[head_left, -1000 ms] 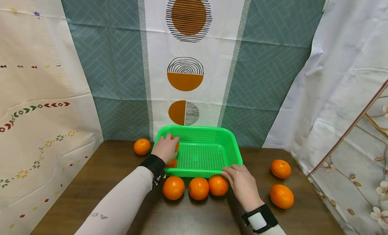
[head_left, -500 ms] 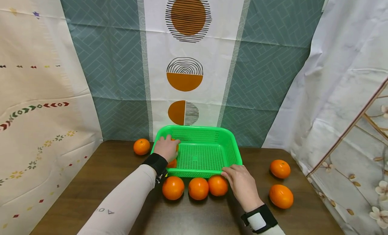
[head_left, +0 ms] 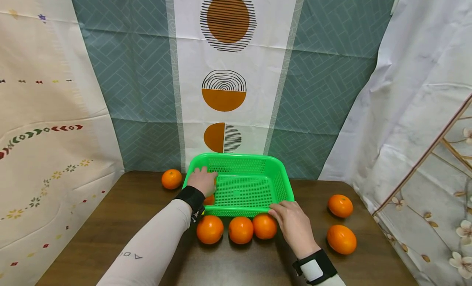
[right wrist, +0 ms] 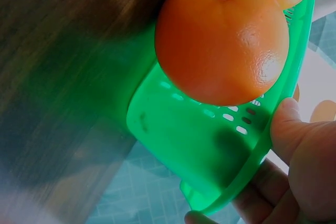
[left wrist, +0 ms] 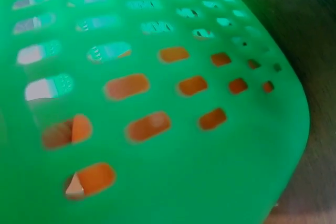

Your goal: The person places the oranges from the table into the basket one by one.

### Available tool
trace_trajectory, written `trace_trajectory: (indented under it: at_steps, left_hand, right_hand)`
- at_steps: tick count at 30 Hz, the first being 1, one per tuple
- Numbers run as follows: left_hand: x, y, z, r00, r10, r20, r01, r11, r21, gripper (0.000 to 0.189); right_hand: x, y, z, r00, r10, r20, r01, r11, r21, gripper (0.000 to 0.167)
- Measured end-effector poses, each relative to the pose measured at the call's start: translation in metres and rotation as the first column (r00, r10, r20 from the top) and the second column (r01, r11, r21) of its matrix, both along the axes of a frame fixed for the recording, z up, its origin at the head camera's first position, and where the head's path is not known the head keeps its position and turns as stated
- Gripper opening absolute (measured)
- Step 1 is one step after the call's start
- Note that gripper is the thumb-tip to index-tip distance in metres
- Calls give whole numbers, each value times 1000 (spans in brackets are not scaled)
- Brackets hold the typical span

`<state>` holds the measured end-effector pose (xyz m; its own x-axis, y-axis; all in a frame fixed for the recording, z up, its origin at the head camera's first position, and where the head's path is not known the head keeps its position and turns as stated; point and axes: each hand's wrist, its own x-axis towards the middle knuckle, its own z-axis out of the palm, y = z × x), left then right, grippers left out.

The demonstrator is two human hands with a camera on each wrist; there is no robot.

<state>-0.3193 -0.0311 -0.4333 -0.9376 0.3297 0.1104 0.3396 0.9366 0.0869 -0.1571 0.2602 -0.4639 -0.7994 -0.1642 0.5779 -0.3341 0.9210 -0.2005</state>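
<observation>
A green perforated plastic basket sits at the back middle of the table. My left hand reaches inside its left end, fingers curled over an orange, mostly hidden beneath them. Nearer the front of that end lies a second orange. The left wrist view is filled by the basket's holed wall, with orange colour showing through the holes. My right hand grips the rim at the front right corner. In the right wrist view its thumb lies over the rim, beside a large orange outside the wall.
A row of oranges stands along the basket's front, the rightmost orange near my right hand. One orange is at the back left; two oranges lie at the right. Patterned cloth hangs behind the table.
My left hand has sunk slightly deeper into the basket's left end, with less of the orange showing, and the left forearm has shifted a little right. My right hand keeps its place on the rim.
</observation>
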Motion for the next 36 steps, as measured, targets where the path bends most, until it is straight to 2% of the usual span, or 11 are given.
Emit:
trace_trajectory:
  at_steps: [17, 26, 30, 36]
  left_hand:
    - [2, 3, -2, 1000, 8, -22, -8, 1000, -5, 42]
    - [0, 3, -6, 999, 7, -47, -8, 1000, -14, 42]
    - [2, 5, -3, 999, 0, -52, -1, 1000, -17, 44]
    - [10, 8, 8, 998, -13, -67, 11, 1000, -26, 45]
  right_hand:
    - [1, -1, 1, 1000, 2, 0, -2, 1000, -16, 11]
    - [1, -2, 1, 999, 13, -35, -13, 1000, -6, 11]
    - [1, -2, 2, 1000, 10, -21, -10, 1000, -10, 11]
    - [1, 0, 2, 1000, 12, -11, -13, 1000, -14, 12]
